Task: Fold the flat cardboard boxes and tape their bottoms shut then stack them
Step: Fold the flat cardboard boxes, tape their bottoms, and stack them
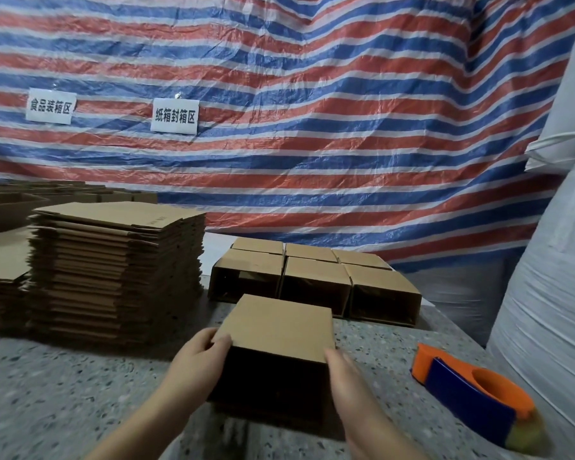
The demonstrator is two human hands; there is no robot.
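A folded brown cardboard box (276, 330) lies on its side in front of me, its dark open end facing me. My left hand (196, 356) grips its left edge and my right hand (346, 376) grips its right edge. Just beyond it, several folded boxes (316, 277) sit in two rows on their sides, open ends towards me. A tall stack of flat cardboard boxes (117, 267) stands at the left. An orange and blue tape dispenser (472, 390) lies on the speckled table (63, 393) to the right of my right hand.
A lower pile of flat cardboard (0, 270) sits at the far left, with more boxes (30, 197) behind it. A red, white and blue striped tarp (312, 127) with two paper signs hangs behind. White wrapped bundles (551, 277) crowd the right edge.
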